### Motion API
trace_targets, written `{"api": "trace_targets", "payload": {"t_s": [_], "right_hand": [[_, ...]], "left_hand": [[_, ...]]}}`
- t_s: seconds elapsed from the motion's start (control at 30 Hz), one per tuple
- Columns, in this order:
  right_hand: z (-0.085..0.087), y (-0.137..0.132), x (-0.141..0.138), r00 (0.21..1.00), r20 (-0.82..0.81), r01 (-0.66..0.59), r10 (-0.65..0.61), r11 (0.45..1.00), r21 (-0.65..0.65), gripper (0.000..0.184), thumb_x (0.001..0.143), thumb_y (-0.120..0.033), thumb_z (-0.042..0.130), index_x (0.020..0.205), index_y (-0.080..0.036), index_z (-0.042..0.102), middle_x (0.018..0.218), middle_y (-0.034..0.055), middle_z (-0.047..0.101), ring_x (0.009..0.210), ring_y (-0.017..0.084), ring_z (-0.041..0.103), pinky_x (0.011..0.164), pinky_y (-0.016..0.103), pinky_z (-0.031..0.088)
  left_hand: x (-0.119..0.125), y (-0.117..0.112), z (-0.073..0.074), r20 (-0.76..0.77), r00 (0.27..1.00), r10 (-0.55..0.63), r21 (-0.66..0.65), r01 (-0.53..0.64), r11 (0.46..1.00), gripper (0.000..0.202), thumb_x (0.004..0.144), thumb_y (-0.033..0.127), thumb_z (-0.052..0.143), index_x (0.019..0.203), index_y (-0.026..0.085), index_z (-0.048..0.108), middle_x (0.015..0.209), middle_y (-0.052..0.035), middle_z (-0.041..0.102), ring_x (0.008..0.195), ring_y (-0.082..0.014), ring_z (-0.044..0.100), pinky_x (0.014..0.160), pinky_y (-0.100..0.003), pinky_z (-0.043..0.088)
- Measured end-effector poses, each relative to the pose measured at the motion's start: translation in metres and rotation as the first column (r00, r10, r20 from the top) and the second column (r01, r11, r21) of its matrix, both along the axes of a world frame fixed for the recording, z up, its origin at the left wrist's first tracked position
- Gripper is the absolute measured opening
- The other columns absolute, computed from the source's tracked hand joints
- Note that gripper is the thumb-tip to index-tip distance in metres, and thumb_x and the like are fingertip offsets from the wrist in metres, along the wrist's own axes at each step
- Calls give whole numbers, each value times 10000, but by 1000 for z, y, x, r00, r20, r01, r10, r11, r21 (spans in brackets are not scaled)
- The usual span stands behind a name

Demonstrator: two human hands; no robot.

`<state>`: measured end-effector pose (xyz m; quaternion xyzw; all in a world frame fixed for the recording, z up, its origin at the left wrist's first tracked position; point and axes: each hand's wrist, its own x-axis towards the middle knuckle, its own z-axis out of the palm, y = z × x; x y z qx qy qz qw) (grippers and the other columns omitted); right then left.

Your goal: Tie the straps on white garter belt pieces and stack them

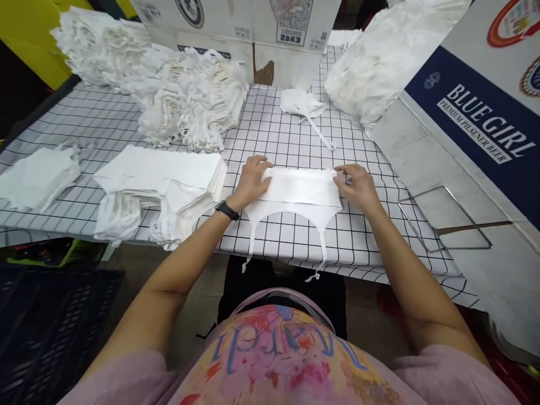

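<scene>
White top [301, 188] flat on a checked counter [274, 143], left hand [253, 181] at its left edge, right hand [358, 187] at its far right corner, each grip loosely curled, cannot tell if pinching cloth, stack [160, 169] to the left.

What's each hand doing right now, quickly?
Left hand: partly open, touching the left side of the white garment.
Right hand: at its upper right corner; grip can't be told.

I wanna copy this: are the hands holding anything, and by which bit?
The white strappy top: the left hand touches it near its far left corner, the right hand at its far right corner. I can't tell whether they pinch or just press.
</scene>
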<state>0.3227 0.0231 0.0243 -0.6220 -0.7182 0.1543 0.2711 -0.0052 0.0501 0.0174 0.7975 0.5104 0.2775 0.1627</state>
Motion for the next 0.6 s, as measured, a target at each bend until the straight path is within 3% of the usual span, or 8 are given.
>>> {"api": "trace_targets", "payload": {"t_s": [0.07,0.13,0.23,0.43,0.6], "right_hand": [[-4,-13,7,994,95,-51,51,999,-7,382,905,-398,605,1213,-195,706,1370,145,635,1284,352,545,1071,537,443],[-7,-22,14,987,160,10,-8,1000,-13,384,908,-388,593,1210,-179,705,1392,165,614,1322,382,506,1091,576,410],[-10,-29,20,982,158,96,-100,995,33,332,925,-337,549,1165,-166,702,1334,182,634,1281,370,530,1089,557,414],[-20,-40,12,985,143,91,-96,995,45,242,909,-437,586,932,-205,650,1232,156,632,1177,364,534,1019,563,432],[-30,-35,19,974,171,143,-149,988,49,163,899,-340,565,806,-207,571,1240,155,616,1160,374,494,960,581,436]], "left_hand": [[19,-18,-1,-38,981,-191,-24,190,981,270,938,235,596,1201,192,642,1416,-123,564,1370,-311,467,1178,-541,395],[36,-35,0,-61,942,-330,-43,328,944,281,988,294,582,1250,203,624,1459,-120,552,1408,-303,446,1183,-543,398],[55,-53,3,-105,894,-436,-38,434,900,268,1010,289,575,1251,181,623,1456,-135,566,1400,-306,458,1166,-530,424],[63,-62,1,-193,886,-422,-6,429,903,194,1023,215,530,1173,152,636,1320,-140,636,1258,-283,557,1053,-467,509],[58,-60,-6,-143,906,-399,9,404,915,178,1018,204,540,1148,145,648,1294,-131,656,1230,-264,568,1018,-433,525]]}}
